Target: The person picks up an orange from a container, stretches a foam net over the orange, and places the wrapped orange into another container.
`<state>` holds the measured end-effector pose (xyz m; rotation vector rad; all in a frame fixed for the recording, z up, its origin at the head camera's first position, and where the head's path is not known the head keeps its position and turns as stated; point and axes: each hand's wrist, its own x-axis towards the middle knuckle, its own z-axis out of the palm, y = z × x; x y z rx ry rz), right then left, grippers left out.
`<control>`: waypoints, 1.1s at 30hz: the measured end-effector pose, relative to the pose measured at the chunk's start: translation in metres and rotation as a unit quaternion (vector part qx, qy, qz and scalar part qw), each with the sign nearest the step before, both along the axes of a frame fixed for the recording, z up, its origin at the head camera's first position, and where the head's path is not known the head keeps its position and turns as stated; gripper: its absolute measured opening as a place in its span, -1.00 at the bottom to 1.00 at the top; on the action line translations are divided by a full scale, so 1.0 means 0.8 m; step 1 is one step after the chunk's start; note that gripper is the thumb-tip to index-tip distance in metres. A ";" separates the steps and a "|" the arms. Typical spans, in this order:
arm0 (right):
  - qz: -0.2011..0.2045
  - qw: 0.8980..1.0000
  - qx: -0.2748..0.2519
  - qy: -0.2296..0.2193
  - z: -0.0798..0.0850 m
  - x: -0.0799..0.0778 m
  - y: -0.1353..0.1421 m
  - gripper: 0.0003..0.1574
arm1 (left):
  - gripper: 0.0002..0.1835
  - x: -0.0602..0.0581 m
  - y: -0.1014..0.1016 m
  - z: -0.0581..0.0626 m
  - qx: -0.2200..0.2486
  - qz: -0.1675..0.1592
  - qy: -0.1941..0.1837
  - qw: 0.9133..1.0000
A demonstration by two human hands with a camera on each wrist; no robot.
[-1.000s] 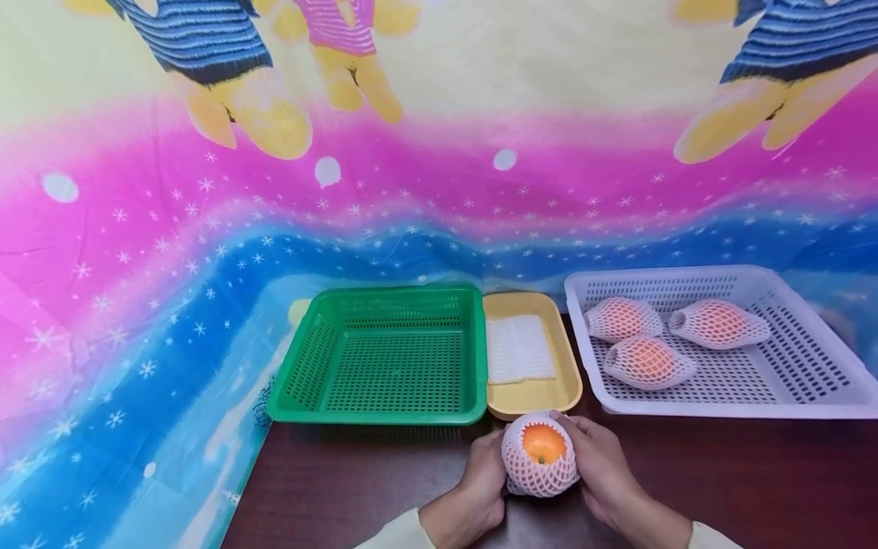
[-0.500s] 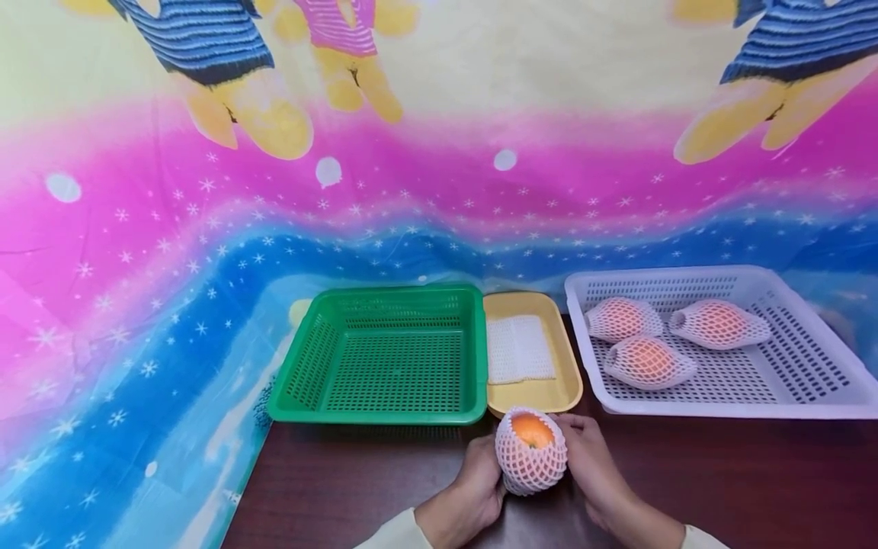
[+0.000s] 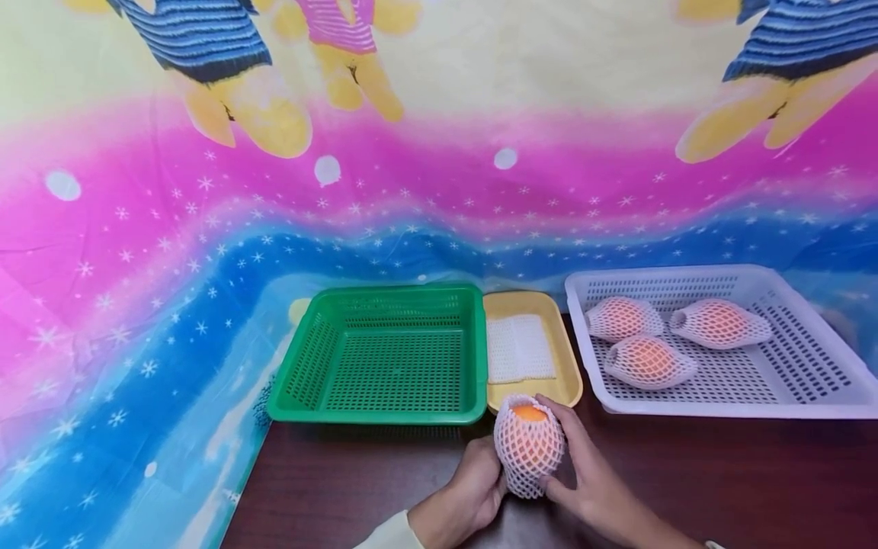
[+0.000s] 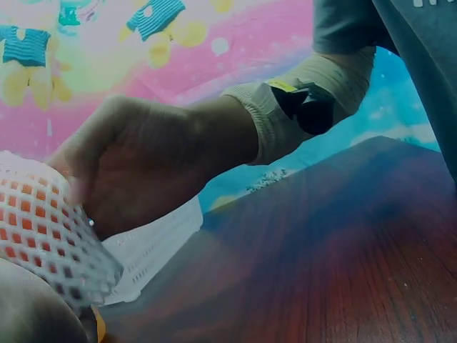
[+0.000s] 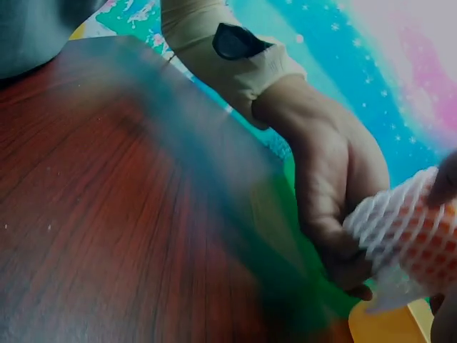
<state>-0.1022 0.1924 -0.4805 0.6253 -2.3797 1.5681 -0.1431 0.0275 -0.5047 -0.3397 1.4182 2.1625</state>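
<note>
An orange point(image 3: 530, 413) sits inside a white foam net sleeve point(image 3: 528, 450), its top showing through the sleeve's opening. My left hand point(image 3: 473, 480) grips the sleeve at its lower left side; the right wrist view also shows this left hand point(image 5: 328, 171) pinching the net's end. On the other side my right hand point(image 3: 593, 473) holds the wrapped orange, thumb low at the front and fingers up by the rim. In the left wrist view the right hand point(image 4: 143, 164) reaches behind the net point(image 4: 43, 221). The fingers' far sides are hidden.
Behind the hands stand a green basket point(image 3: 377, 418), a yellow tray point(image 3: 535, 396) with flat white foam nets point(image 3: 521, 349), and a white basket point(image 3: 727, 408) holding three net-wrapped fruits point(image 3: 652, 362). All rest on a dark wooden table point(image 3: 357, 488) before a colourful cloth backdrop point(image 3: 439, 168).
The orange has tilted more upright and shifted slightly left, with the net now covering more of its top. My right hand has spread its thumb and fingers around the net.
</note>
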 end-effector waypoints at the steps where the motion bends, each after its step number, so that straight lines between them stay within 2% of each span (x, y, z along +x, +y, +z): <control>1: -0.001 1.000 0.002 -0.010 0.000 0.001 0.002 0.23 | -0.65 0.000 0.000 0.002 -0.004 -0.005 0.001 1.000; 5: -0.025 0.997 -0.011 -0.070 0.002 0.000 0.006 0.20 | -0.67 0.001 0.003 0.009 -0.036 -0.017 0.015 0.999; 8: -0.037 0.993 -0.039 -0.108 0.006 -0.001 0.010 0.14 | -0.70 0.000 0.004 0.014 -0.088 -0.027 0.049 0.995; 10: -0.045 0.988 -0.063 -0.131 0.009 -0.003 0.013 0.10 | -0.69 0.001 0.002 0.017 -0.121 -0.039 0.081 0.989; 13: -0.053 0.979 -0.099 -0.171 0.016 -0.005 0.019 0.07 | -0.69 0.004 -0.002 0.025 -0.136 -0.050 0.129 0.981; 17: -0.041 0.972 -0.123 -0.198 0.025 -0.009 0.028 -0.03 | -0.59 0.009 -0.008 0.038 -0.118 -0.061 0.198 0.971; 21: -0.017 0.974 -0.124 -0.188 0.032 -0.012 0.037 -0.06 | -0.44 0.007 -0.011 0.050 -0.059 -0.078 0.256 0.962; 24: -0.019 0.972 -0.124 -0.198 0.037 -0.014 0.043 -0.02 | -0.34 0.004 -0.013 0.057 -0.019 -0.094 0.274 0.957; 28: -0.034 0.966 -0.116 -0.229 0.045 -0.017 0.048 -0.01 | -0.30 0.001 -0.013 0.061 -0.017 -0.101 0.284 0.953; 33: -0.038 0.965 -0.097 -0.239 0.051 -0.015 0.054 -0.03 | -0.32 0.000 -0.009 0.061 -0.016 -0.090 0.284 0.955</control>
